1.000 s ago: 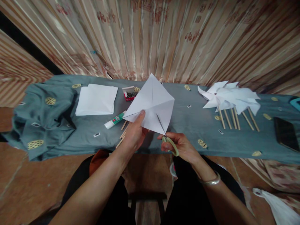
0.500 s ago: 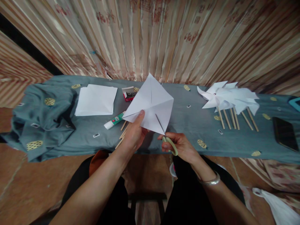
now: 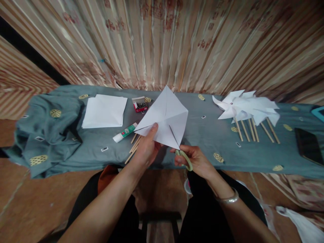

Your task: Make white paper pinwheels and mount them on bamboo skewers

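A square white sheet of paper, slit inward from its corners, is turned like a diamond in front of me. My left hand grips its lower left edge, thumb on top and fingers underneath. At the near corner, my right hand is closed round the pale green handles of a pair of scissors. The scissors' blades lie along a slit in the paper, partly hidden by it. Under the paper's left side, several wooden sticks and a green-and-white glue tube lie on the cloth.
A stack of white paper lies left on the blue-grey cloth. Behind the held sheet is an opened small red box of dark metal pieces. Several paper pinwheels on sticks lie right, near a black phone.
The whole view has shifted slightly, so the table sits a little lower. Both hands keep their grip, and the scissors stay at the paper's near corner.
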A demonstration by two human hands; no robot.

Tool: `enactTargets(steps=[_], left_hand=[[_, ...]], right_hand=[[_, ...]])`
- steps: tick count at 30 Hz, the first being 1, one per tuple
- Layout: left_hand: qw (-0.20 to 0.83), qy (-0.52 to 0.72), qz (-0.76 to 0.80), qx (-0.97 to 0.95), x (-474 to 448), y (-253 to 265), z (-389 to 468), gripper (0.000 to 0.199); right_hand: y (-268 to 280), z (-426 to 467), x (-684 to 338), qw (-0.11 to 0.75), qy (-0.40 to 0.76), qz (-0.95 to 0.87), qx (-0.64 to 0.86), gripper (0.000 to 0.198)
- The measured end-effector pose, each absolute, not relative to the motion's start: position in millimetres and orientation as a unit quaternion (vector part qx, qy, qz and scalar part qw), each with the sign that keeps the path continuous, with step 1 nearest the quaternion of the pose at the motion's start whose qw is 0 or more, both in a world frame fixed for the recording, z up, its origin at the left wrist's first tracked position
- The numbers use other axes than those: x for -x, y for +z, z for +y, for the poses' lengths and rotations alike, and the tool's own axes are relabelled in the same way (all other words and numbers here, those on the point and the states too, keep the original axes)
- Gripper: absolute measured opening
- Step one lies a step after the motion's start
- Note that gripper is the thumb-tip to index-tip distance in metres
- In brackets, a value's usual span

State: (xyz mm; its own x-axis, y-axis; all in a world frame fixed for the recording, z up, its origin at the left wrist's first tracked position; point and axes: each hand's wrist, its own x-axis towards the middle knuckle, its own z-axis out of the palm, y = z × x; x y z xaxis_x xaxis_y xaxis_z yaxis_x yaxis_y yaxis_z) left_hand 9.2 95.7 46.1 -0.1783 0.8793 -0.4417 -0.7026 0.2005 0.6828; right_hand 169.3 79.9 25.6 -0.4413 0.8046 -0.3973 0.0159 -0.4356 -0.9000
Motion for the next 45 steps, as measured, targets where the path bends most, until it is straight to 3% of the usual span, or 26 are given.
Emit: enactTargets(steps=[17,45], left_hand=[[0.644,0.621,0.437,-0.093,-7.7,47.2,95.0,0.028],[0.659,0.611,0.428,-0.096,-8.4,47.9,93.0,0.028]], right_hand=[[31.0,80.3,-168.1,0.264,0.717,-0.473,0.438,0.056],[30.2,80.7,-169.5,0.267,0.726,-0.438,0.457,0.048]])
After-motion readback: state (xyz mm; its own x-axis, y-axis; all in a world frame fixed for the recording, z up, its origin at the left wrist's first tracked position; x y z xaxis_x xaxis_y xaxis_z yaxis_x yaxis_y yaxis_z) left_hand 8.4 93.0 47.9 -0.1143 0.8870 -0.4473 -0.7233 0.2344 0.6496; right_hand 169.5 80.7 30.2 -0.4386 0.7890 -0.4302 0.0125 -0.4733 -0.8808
